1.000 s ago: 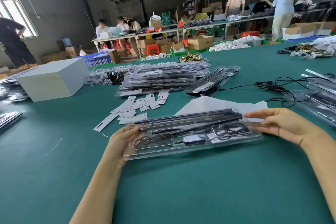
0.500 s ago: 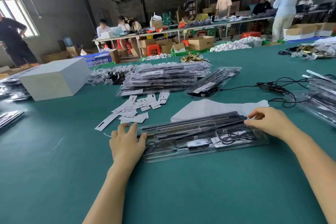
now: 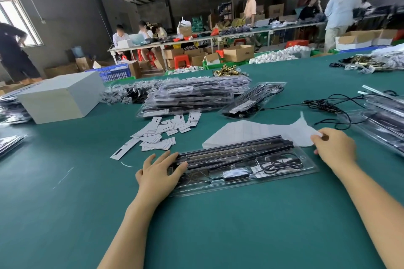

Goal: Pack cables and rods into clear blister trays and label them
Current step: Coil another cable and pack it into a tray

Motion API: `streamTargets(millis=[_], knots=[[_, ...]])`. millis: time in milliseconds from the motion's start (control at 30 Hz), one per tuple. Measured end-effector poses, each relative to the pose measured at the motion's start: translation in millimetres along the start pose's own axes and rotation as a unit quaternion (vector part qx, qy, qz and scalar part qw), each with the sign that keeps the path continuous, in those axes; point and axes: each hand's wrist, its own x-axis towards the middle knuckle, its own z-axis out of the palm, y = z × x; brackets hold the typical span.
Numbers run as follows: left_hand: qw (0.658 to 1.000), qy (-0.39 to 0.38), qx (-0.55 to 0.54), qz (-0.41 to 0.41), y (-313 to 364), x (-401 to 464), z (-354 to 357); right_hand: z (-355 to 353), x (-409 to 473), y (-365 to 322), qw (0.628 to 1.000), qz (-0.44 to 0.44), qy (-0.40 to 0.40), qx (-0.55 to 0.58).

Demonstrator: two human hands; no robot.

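Observation:
A clear blister tray lies on the green table in front of me. It holds long black rods, a coiled black cable and a small black box. My left hand presses flat on the tray's left end with its fingers spread. My right hand is at the tray's far right corner, fingers curled, with thumb and forefinger pinching the edge of a white sheet that lies just behind the tray.
Loose white labels are scattered left of the sheet. Behind them are a stack of packed trays and a single tray. A white box stands at the left, loose black cables and more trays at the right.
The tray has been laid flat on the table. My left hand came up from under its left end onto the top. My right hand shifted to the white sheet's edge.

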Motion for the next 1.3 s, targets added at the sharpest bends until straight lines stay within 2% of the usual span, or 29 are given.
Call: streamTargets(millis=[67, 133, 200, 267, 333, 400, 500, 633, 733, 833, 900, 933, 1033, 1100, 1167, 1233, 1300], knots=[[1.000, -0.002, -0.007, -0.002, 0, 1, -1, 0, 0, -7, 0.991, 0.037, 0.030, 0.126], [1.000, -0.001, -0.008, 0.001, 1, 0, -2, -8, 5, -16, 0.951, 0.093, 0.061, 0.288], [1.000, 0.006, -0.006, 0.001, 3, -1, -2, -21, 11, -31, 0.904, 0.119, 0.084, 0.402], [1.000, 0.018, -0.004, 0.003, 6, -2, -2, -34, 11, -50, 0.879, 0.080, 0.113, 0.456], [0.999, 0.033, 0.008, 0.009, 10, -4, -2, -43, 2, -75, 0.870, -0.007, 0.128, 0.476], [0.998, 0.058, 0.029, 0.029, 14, -4, 0, -46, -16, -100, 0.873, -0.114, 0.127, 0.457], [0.983, 0.134, 0.014, 0.123, 24, -9, 2, -38, -54, -129, 0.885, -0.296, 0.140, 0.332], [0.938, 0.235, -0.080, 0.241, 43, -17, -1, -1, -114, -138, 0.842, -0.510, 0.075, 0.161], [0.936, 0.202, -0.105, 0.270, 59, -32, -7, 29, -145, -128, 0.813, -0.580, 0.007, 0.056], [0.952, 0.112, -0.213, 0.191, 72, -44, -5, 43, -153, -121, 0.813, -0.581, -0.021, 0.019], [0.940, 0.060, -0.321, 0.102, 79, -46, -3, 46, -155, -120, 0.816, -0.577, -0.016, 0.015], [0.916, 0.022, -0.395, 0.058, 81, -46, -3, 46, -155, -120, 0.817, -0.576, -0.013, 0.020], [0.798, -0.102, -0.593, -0.017, 84, -48, -6, 46, -155, -118, 0.810, -0.585, -0.010, 0.047], [0.767, -0.104, -0.632, -0.033, 83, -47, -9, 45, -155, -119, 0.812, -0.579, 0.002, 0.076], [0.760, -0.044, -0.646, -0.053, 81, -43, -11, 45, -154, -121, 0.840, -0.532, 0.033, 0.100], [0.750, 0.011, -0.656, -0.085, 77, -38, -13, 45, -149, -121, 0.892, -0.432, 0.061, 0.116], [0.709, -0.001, -0.697, -0.108, 73, -35, -17, 42, -141, -119, 0.943, -0.294, 0.018, 0.156]])
